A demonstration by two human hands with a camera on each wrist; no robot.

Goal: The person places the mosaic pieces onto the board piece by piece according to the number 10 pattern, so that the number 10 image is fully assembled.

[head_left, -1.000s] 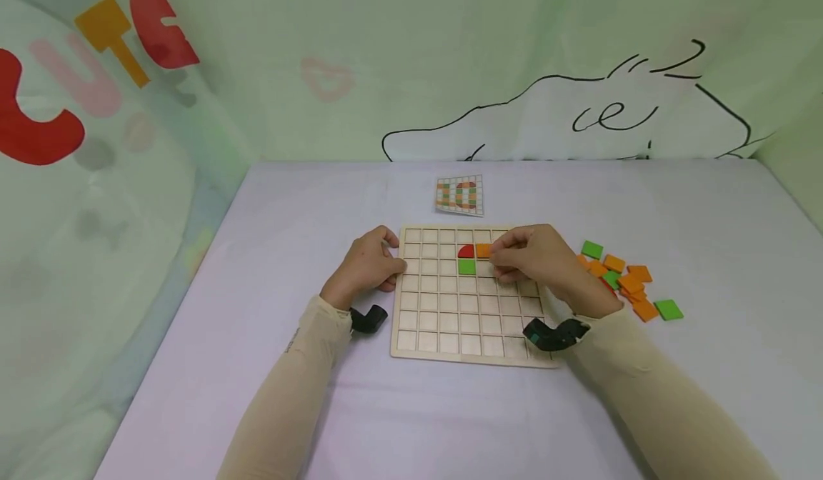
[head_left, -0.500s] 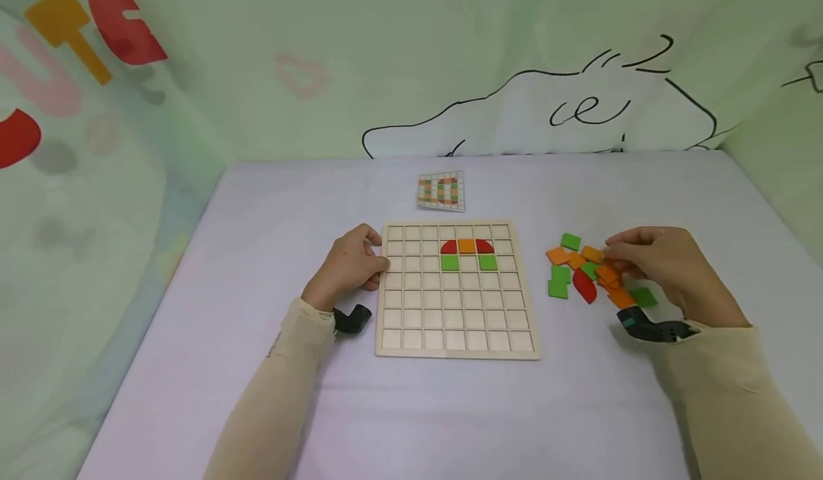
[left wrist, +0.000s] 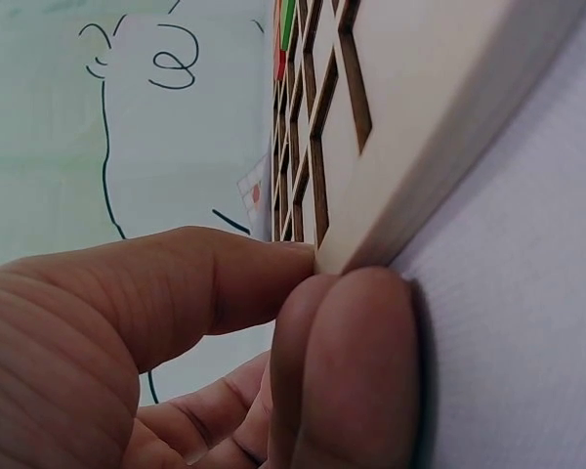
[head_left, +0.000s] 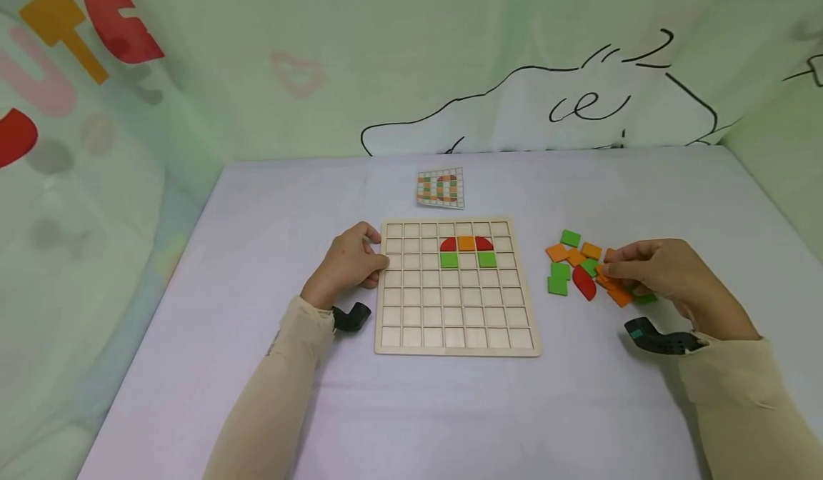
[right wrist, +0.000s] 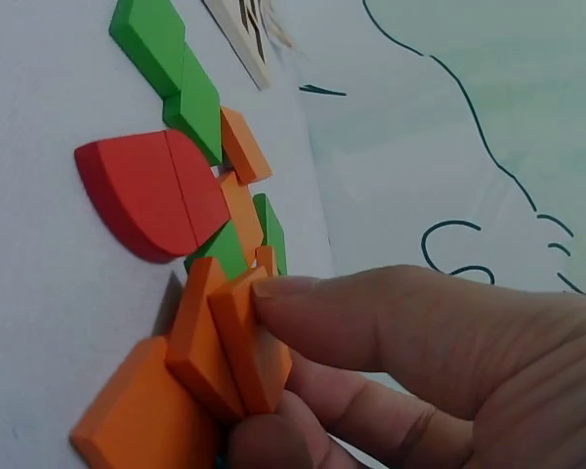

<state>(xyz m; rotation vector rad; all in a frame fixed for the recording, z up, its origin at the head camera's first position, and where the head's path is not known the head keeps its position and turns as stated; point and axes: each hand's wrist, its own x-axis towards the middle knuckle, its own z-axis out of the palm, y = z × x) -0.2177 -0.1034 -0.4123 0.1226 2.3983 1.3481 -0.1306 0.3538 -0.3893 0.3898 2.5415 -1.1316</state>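
pale table [head_left: 450,416], card [head_left: 440,188] beyond board [head_left: 453,296]

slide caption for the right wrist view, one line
The right hand pinches a flat orange tile beside other orange tiles, a rounded red shape and flat green tiles.

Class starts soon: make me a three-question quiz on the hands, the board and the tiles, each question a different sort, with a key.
1. Which colour is the tile that the right hand pinches? (a) green (b) orange (c) red
2. True or false: the left hand holds the picture card.
3. How many tiles are on the board?

Key: 1. b. 2. False; it touches the board's left edge. 3. Five.
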